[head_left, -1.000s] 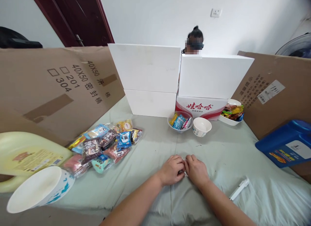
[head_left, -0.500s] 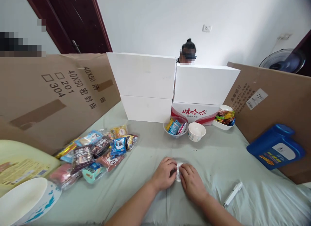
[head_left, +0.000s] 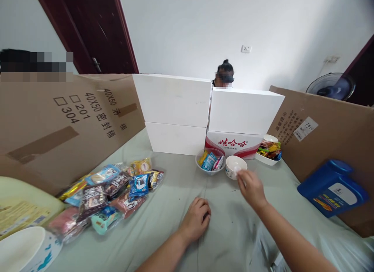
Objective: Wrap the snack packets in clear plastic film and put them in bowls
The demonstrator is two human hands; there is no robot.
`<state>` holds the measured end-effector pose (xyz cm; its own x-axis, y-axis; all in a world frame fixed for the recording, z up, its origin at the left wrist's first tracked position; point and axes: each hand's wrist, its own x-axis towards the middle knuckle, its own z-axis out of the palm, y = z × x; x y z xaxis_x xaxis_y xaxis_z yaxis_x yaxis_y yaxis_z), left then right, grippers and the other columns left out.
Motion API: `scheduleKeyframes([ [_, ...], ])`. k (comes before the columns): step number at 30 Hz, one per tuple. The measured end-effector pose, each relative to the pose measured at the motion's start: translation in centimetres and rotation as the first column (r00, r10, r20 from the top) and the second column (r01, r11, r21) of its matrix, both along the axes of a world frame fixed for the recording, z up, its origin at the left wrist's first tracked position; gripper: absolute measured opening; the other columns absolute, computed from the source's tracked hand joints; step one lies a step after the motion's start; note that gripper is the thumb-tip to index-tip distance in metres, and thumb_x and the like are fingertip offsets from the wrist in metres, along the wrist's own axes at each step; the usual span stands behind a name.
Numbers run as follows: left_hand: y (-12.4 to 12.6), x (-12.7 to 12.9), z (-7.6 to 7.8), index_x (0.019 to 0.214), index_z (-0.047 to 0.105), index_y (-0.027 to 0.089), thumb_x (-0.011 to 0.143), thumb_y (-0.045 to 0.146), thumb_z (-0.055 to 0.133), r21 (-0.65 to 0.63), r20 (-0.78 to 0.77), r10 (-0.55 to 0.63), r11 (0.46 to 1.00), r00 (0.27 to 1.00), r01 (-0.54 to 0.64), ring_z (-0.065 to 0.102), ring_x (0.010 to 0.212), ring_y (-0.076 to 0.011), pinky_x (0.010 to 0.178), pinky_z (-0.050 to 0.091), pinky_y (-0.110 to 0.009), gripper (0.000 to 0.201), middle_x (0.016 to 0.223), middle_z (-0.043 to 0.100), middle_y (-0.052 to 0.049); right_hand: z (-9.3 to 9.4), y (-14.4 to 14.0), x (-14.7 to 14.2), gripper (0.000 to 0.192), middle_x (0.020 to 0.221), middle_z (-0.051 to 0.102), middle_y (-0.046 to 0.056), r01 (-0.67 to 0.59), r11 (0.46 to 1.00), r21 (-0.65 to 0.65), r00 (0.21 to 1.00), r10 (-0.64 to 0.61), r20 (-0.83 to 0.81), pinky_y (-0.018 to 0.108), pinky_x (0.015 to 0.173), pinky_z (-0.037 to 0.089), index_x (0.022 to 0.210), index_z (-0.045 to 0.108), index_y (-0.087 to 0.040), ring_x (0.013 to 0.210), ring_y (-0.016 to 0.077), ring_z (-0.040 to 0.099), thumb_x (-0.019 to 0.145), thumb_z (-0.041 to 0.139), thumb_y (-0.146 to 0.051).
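Observation:
My right hand [head_left: 250,188] reaches forward over the pale green cloth, its fingertips at the near rim of a small white paper bowl [head_left: 236,166]. A small white piece shows at those fingertips, inside the bowl's rim. My left hand [head_left: 196,220] rests on the cloth with fingers curled, holding nothing I can see. A clear bowl of wrapped snacks [head_left: 210,161] stands just left of the white bowl.
A pile of snack packets [head_left: 112,190] lies at the left. White foam boxes [head_left: 175,112], a red-printed carton [head_left: 233,144] and cardboard walls [head_left: 58,124] ring the cloth. A blue jug [head_left: 331,188] lies right, a white bowl [head_left: 23,252] near left. Another person sits behind the boxes.
My hands were together on a small white piece. Now the right hand has gone forward to the white bowl, and the left has stayed on the cloth.

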<state>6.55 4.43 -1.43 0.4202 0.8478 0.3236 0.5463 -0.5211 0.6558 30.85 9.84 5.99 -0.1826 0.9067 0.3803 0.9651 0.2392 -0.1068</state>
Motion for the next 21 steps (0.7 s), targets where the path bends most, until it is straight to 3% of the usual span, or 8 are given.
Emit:
scheduleKeyframes([
  [2,0.0,0.0,0.2,0.083,0.059,0.019,0.073,0.004,0.054,-0.011,-0.017,0.004,1.0,1.0,-0.005,0.05,0.098,-0.0222,0.088,0.044,-0.038,0.019,0.096,0.059,-0.004,1.4,3.6,0.7,0.048,0.129,0.056,0.015,0.044,0.998,-0.035,0.998,-0.043,0.035,0.038,0.105,0.031,0.121,0.059,-0.015,0.121,0.0232,0.048,0.1,0.02,-0.032],
  [5,-0.1,0.0,0.3,0.084,0.06,0.019,0.072,0.004,0.055,-0.028,-0.035,0.019,0.999,0.999,-0.02,0.049,0.099,-0.0218,0.089,0.043,-0.036,0.02,0.096,0.059,-0.004,1.3,7.3,1.0,0.049,0.117,0.065,0.014,0.022,0.982,-0.19,0.995,-0.003,0.102,0.046,0.108,0.024,0.11,0.068,-0.018,0.117,0.0272,0.053,0.098,0.028,-0.044],
  [8,-0.1,0.1,0.1,0.082,0.061,0.019,0.071,0.005,0.058,-0.027,-0.048,0.033,0.999,0.998,-0.034,0.05,0.098,-0.0215,0.09,0.042,-0.036,0.018,0.095,0.06,-0.004,0.1,8.6,0.7,0.056,0.096,0.071,0.016,0.035,0.933,-0.358,0.985,0.028,0.169,0.058,0.105,0.022,0.092,0.074,-0.018,0.105,0.0334,0.061,0.092,0.036,-0.058],
  [11,0.0,0.3,-0.5,0.082,0.063,0.019,0.072,0.009,0.062,-0.009,-0.057,0.029,1.0,0.998,-0.029,0.051,0.098,-0.0218,0.092,0.042,-0.036,0.014,0.095,0.061,-0.005,-0.1,8.4,0.6,0.058,0.103,0.071,0.016,0.045,0.912,-0.407,0.978,0.042,0.203,0.064,0.102,0.022,0.097,0.074,-0.019,0.108,0.0364,0.06,0.091,0.033,-0.06],
  [14,0.0,0.4,-1.0,0.09,0.063,0.018,0.071,0.011,0.061,0.021,0.007,0.044,0.999,0.999,-0.044,0.053,0.098,-0.0215,0.092,0.044,-0.036,0.02,0.098,0.062,-0.006,-0.2,6.8,1.3,0.058,0.127,0.061,0.014,0.013,0.946,-0.324,0.979,0.054,0.196,0.062,0.105,0.022,0.115,0.066,-0.02,0.126,0.0348,0.047,0.093,0.026,-0.055],
  [17,-0.1,-0.4,-0.5,0.096,0.062,0.017,0.071,0.011,0.057,0.102,0.123,0.145,0.982,0.982,-0.158,0.056,0.099,-0.0206,0.09,0.047,-0.034,0.026,0.103,0.062,-0.008,-2.1,4.0,3.3,0.063,0.125,0.063,0.012,-0.119,0.992,-0.046,0.987,0.123,0.102,0.053,0.101,0.035,0.113,0.067,-0.02,0.124,0.0323,0.049,0.091,0.023,-0.06],
  [19,0.1,-2.3,0.7,0.097,0.062,0.019,0.072,0.014,0.057,0.197,0.104,0.264,0.94,0.959,-0.28,0.057,0.099,-0.0205,0.09,0.048,-0.034,0.025,0.104,0.062,-0.006,-4.3,1.4,5.4,0.057,0.118,0.067,0.008,-0.26,0.962,0.084,0.965,0.256,0.049,0.049,0.096,0.042,0.109,0.069,-0.026,0.119,0.0303,0.054,0.089,0.031,-0.064],
  [21,0.6,-5.6,2.4,0.099,0.062,0.02,0.075,0.018,0.055,0.286,0.023,0.424,0.865,0.906,-0.412,0.057,0.103,-0.0221,0.094,0.046,-0.036,0.025,0.107,0.063,-0.006,-6.9,-1.7,7.9,0.047,0.114,0.069,0.004,-0.376,0.919,0.118,0.926,0.376,0.021,0.045,0.091,0.047,0.105,0.07,-0.033,0.114,0.0287,0.058,0.084,0.044,-0.066],
])
